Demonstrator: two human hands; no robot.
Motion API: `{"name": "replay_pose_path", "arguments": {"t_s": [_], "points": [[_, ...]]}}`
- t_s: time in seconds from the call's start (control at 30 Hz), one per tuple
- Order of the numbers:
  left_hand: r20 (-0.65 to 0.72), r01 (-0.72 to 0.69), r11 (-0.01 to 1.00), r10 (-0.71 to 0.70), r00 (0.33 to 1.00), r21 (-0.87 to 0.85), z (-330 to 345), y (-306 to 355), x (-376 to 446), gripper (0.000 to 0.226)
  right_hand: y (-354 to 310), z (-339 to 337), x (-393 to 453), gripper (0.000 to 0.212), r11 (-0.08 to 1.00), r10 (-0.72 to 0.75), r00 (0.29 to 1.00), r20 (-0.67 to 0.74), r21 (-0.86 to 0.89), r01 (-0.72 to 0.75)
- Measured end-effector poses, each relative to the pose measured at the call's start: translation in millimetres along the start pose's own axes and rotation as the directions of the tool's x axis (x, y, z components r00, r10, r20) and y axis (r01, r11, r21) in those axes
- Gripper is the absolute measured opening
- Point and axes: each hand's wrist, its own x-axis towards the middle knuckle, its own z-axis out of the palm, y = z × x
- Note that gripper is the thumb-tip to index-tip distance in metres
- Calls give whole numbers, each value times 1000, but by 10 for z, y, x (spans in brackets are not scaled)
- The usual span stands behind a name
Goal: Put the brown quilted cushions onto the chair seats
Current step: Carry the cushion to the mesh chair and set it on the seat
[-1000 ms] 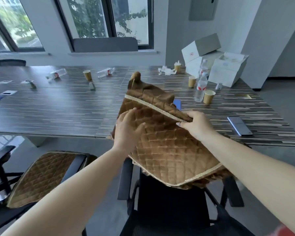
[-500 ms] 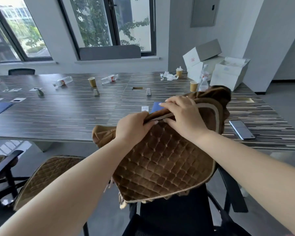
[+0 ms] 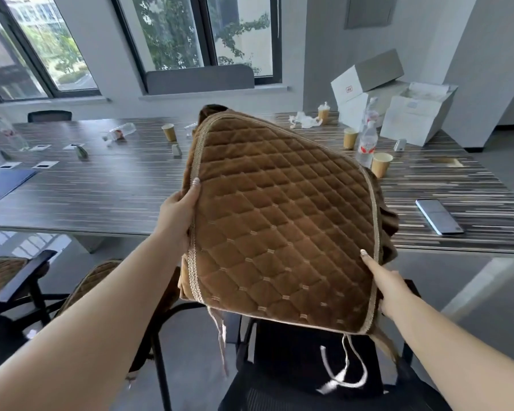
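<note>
Head view: brown quilted velvet cushion (image 3: 282, 223), bunched half second ago, now spread flat, quilted face up, above black mesh chair seat (image 3: 294, 381) at 6 o'clock. Left hand (image 3: 178, 209) and right hand (image 3: 386, 287) each grip side edge. Ready for lowering.

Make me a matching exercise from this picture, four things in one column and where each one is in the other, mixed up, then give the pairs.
Things:
1. held cushion
2. smartphone
3. white boxes
4. second cushion

Places:
A. stacked at the table's far right end
B. lying on a chair seat at lower left
C. flat near the table's right front edge
D. between the left hand and right hand

Pairs: 1-D, 2-C, 3-A, 4-B
</note>
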Motion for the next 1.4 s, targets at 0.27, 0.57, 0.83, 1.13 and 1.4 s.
{"name": "replay_pose_path", "arguments": {"t_s": [0.27, 0.57, 0.83, 1.13, 1.4], "points": [[-176, 106, 974, -71, 982, 202, -404, -490, 166, 32, 30, 173, -159, 63, 980, -185, 983, 9, 73, 184], [-170, 221, 880, -163, 972, 419, -574, -1357, 57, 50, 632, -2, -32, 79, 981, -145, 967, -211, -156, 113], [-71, 335, 786, -351, 934, 520, -590, -1939, 28, 39, 1191, -191, -114, 71, 987, -27, 946, -324, -156, -25], [-92, 449, 652, -505, 858, 611, -523, -2528, 30, 42, 1431, -390, -41, 52, 950, 30, 925, -379, -278, -144], [-180, 511, 579, -533, 827, 635, -212, -2903, 170, 52, 1391, -363, 476, 51, 937, 28, 936, -351, -316, -146]]}}
